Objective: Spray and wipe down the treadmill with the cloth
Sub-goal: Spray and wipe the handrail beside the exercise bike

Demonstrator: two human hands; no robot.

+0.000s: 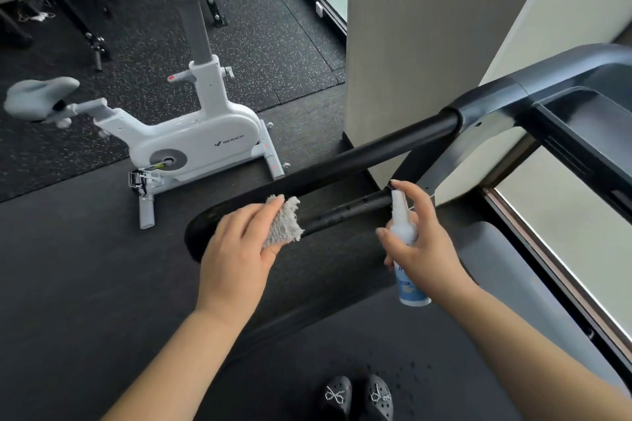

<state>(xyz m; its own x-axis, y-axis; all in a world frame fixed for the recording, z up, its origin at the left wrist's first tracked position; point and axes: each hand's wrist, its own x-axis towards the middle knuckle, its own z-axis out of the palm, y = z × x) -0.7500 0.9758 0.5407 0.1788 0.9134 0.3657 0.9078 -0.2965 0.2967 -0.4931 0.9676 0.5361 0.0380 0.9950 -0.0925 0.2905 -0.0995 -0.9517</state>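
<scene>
The person stands on the treadmill (513, 92), facing its black foam handrail (359, 157). The left hand (236, 246) lies palm down at the rail's rounded near end, fingers over a shaggy grey cloth (284, 220) and thumb under it, pinching it against the foam. The cloth pokes out past the fingertips. Just beside it, apart from the rail, the right hand (424, 243) is wrapped round a small white spray bottle (405, 232) held upright, forefinger bent over the nozzle top. A white exercise bike (191, 140) stands on the floor beyond the rail.
</scene>
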